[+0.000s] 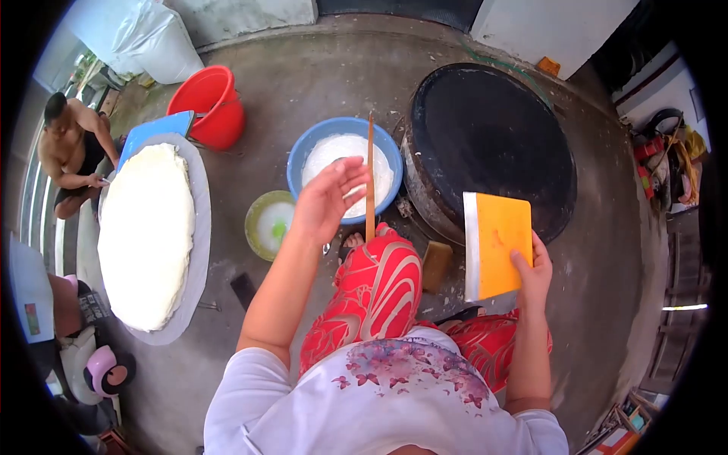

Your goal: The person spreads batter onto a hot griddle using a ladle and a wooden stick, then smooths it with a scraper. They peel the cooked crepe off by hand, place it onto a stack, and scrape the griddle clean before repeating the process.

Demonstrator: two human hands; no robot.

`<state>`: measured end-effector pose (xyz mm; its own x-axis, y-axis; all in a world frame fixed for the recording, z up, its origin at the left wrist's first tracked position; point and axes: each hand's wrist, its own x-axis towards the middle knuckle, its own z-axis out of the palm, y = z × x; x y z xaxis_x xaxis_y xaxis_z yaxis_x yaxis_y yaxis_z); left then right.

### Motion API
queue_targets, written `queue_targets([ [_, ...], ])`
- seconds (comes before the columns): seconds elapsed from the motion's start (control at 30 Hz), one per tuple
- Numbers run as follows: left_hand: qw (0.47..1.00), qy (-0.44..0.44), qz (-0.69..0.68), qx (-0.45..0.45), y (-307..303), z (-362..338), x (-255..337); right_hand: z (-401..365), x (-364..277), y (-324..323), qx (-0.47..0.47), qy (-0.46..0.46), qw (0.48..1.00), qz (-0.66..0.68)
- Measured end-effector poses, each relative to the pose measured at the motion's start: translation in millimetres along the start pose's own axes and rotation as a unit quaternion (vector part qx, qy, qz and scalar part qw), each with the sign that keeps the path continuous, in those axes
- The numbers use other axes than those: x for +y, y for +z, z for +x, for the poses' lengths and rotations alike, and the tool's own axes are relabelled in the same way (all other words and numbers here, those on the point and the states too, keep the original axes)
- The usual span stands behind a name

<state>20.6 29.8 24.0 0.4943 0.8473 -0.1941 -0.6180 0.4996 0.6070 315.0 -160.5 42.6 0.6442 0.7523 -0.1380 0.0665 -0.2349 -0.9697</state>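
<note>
My right hand (535,271) grips a flat orange scraper (502,244) with a white strip along its left edge, thumb on its face. The scraper is held up at the near edge of a large round black griddle (493,144). My left hand (331,199) is raised with its fingers stretched out and apart. Its fingertips overlap a long thin wooden stick (370,197), which lies across a blue basin (296,155) of white batter or dough. Just left of that hand stands a green bowl (252,227) with cloudy liquid and a bright green thing in it.
On the left, a pale pile of thin sheets (148,235) lies on a round grey board (199,250). A person (72,148) crouches beyond it. A red bucket (216,106) stands behind, near white sacks (155,42). A brown block (435,267) is on the floor by my legs.
</note>
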Motion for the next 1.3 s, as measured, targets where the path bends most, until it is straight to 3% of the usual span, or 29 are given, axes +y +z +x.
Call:
queue_targets([
  [0.03,0.999,-0.017,0.042,0.023,3.0,-11.5,-4.4,0.0,-4.5,6.4,-0.003,-0.005,1.000,0.001],
  [0.07,0.995,-0.032,0.084,0.051,4.7,-24.4,-8.8,1.7,-11.4,20.7,0.005,0.037,0.993,0.115],
  [0.1,0.996,-0.055,0.071,0.014,3.2,-33.5,-18.6,2.5,-17.9,37.4,0.008,0.081,0.971,0.226],
  [0.13,0.994,-0.071,0.088,-0.003,9.3,-45.5,-26.4,2.8,-24.2,53.8,-0.009,0.080,0.970,0.228],
  [0.2,0.995,-0.073,0.053,-0.039,28.1,-69.2,-35.6,-2.4,-37.3,91.9,-0.157,0.123,0.909,0.367],
  [0.23,0.996,-0.044,0.038,-0.071,31.5,-75.7,-37.7,-10.4,-43.7,116.5,-0.193,0.107,0.909,0.355],
  [0.4,0.976,0.116,-0.019,0.183,-2.8,-88.2,0.2,-49.9,-59.5,195.2,-0.338,0.093,0.907,0.236],
  [0.47,0.935,0.180,-0.015,0.305,-43.8,-85.6,38.0,-33.5,-40.7,200.8,-0.354,-0.031,0.930,0.094],
  [0.5,0.912,0.256,-0.041,0.319,-59.2,-87.9,62.7,-23.7,-35.1,199.1,-0.343,-0.005,0.937,0.063],
  [0.57,0.862,0.312,-0.125,0.380,-123.0,-92.0,111.3,1.3,-11.2,192.3,-0.308,0.051,0.950,0.033],
  [0.7,0.782,0.340,-0.151,0.500,-221.6,-113.4,179.5,43.4,72.4,183.6,-0.284,0.108,0.951,-0.059],
  [0.8,0.763,0.336,-0.204,0.513,-259.2,-121.8,190.7,64.5,131.6,188.4,-0.315,0.114,0.940,-0.060],
  [0.9,0.780,0.338,-0.217,0.480,-264.5,-128.2,184.4,70.2,159.4,202.1,-0.325,0.064,0.931,-0.153],
  [0.93,0.803,0.349,-0.232,0.423,-260.6,-131.9,180.1,73.0,172.4,207.5,-0.313,0.032,0.924,-0.217],
  [1.0,0.851,0.331,-0.250,0.324,-227.8,-143.9,169.0,76.2,197.9,218.5,-0.283,0.072,0.903,-0.316],
  [1.1,0.839,0.317,-0.039,0.440,-163.2,-148.7,127.2,80.5,239.9,237.1,-0.263,0.126,0.904,-0.314],
  [1.13,0.831,0.318,0.012,0.457,-140.2,-145.9,107.9,88.5,282.0,242.8,-0.271,0.165,0.916,-0.246],
  [1.17,0.837,0.258,0.113,0.468,-129.3,-144.9,90.8,82.3,268.3,244.1,-0.275,0.211,0.913,-0.215],
  [1.2,0.859,0.236,0.117,0.438,-125.6,-142.3,72.0,71.1,242.1,249.3,-0.279,0.255,0.907,-0.183],
  [1.23,0.879,0.214,0.121,0.408,-126.3,-138.8,53.5,65.8,226.3,250.9,-0.276,0.258,0.908,-0.183],
  [1.3,0.893,0.147,0.186,0.382,-144.8,-129.5,12.7,58.5,202.3,250.5,-0.282,0.181,0.916,-0.223],
])
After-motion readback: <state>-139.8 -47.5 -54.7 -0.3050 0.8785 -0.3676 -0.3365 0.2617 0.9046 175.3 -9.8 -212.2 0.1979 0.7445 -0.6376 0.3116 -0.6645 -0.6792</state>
